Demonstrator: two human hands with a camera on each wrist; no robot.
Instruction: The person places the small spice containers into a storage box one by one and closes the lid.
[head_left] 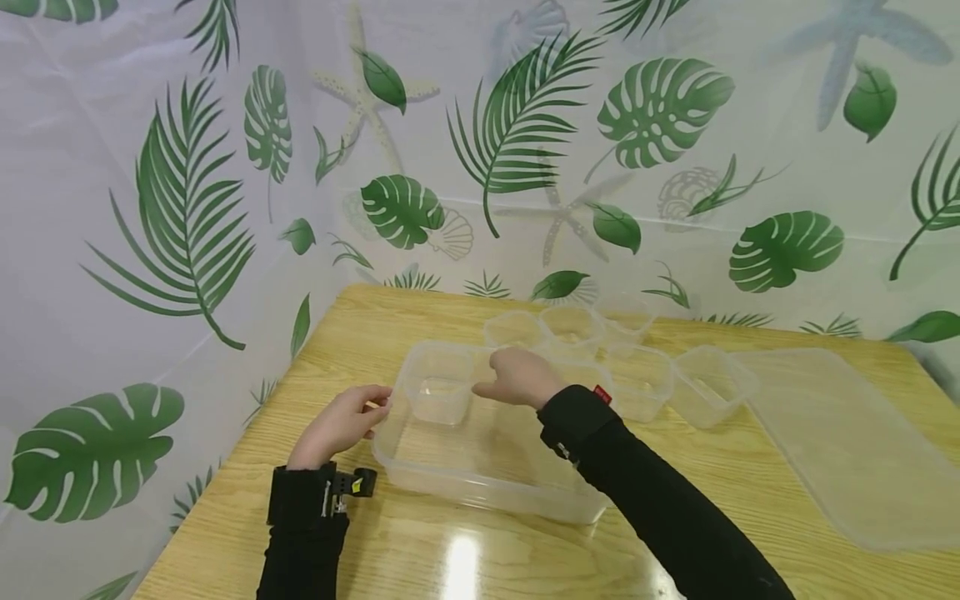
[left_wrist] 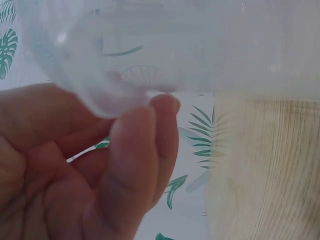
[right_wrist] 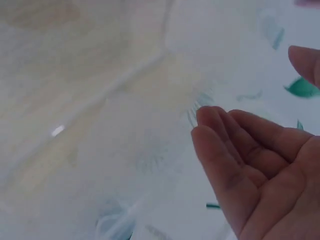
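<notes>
A large clear plastic box sits on the table, with one small clear container inside its back left corner. My left hand is at the box's left side; in the left wrist view the thumb and fingers of the left hand lie at a clear plastic rim, curled round its edge. Above the box, just right of the small container, is my right hand. In the right wrist view that right hand has its fingers together, slightly bent, thumb apart, and holds nothing.
Behind the box stand several small clear containers, and beyond its right side are a clear container and another container. A large clear lid lies flat at the right. A leaf-patterned sheet hangs behind the table.
</notes>
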